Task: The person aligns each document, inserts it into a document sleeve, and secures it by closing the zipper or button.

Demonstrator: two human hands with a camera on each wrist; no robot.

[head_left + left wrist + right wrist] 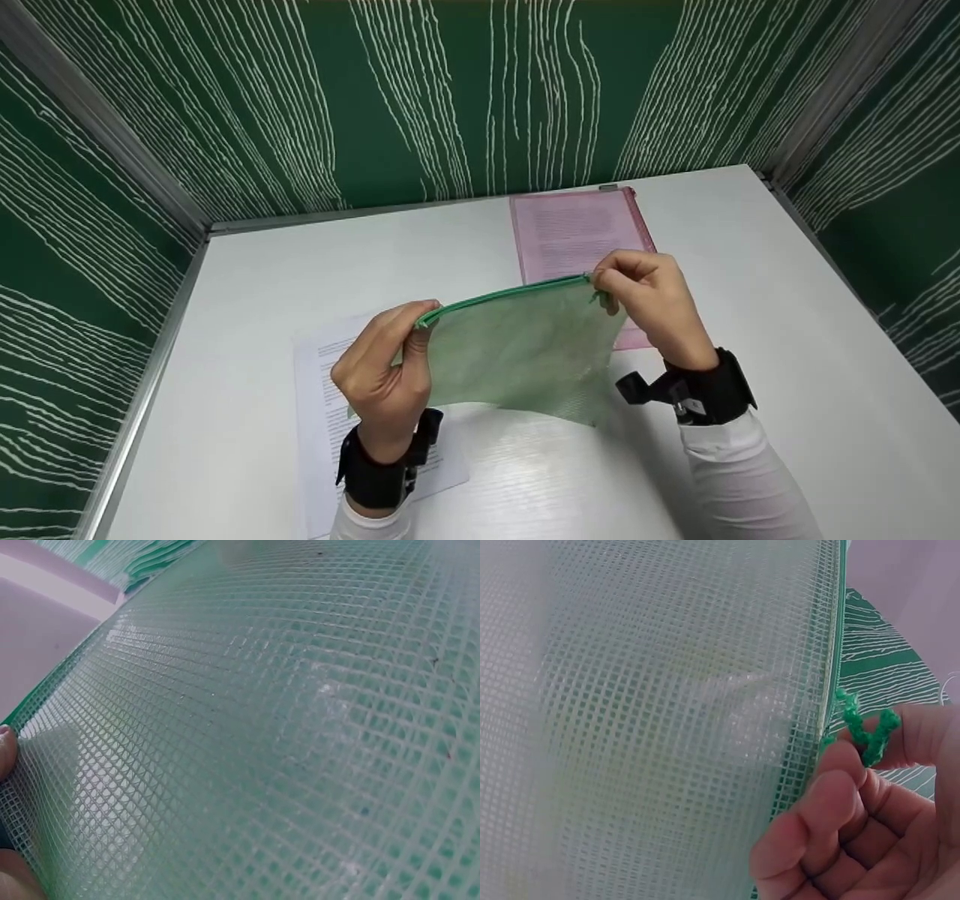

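A translucent green mesh pouch (517,345) with a darker green zipper edge hangs between both hands above the table. The left hand (390,367) pinches its upper left corner. At the upper right corner the right hand (656,304) grips the zipper end. In the right wrist view, a green cord (870,731) pokes out between the fingers of the right hand (855,825), beside the mesh (660,705). The left wrist view is mostly filled by the mesh (225,735), with fingertips (6,751) at its left edge.
A pink pouch (577,225) with a printed sheet lies at the back of the white table (247,300). Printed papers (311,420) lie at the front left, partly under the left hand and green pouch. Green walls (465,97) with white lines surround the table.
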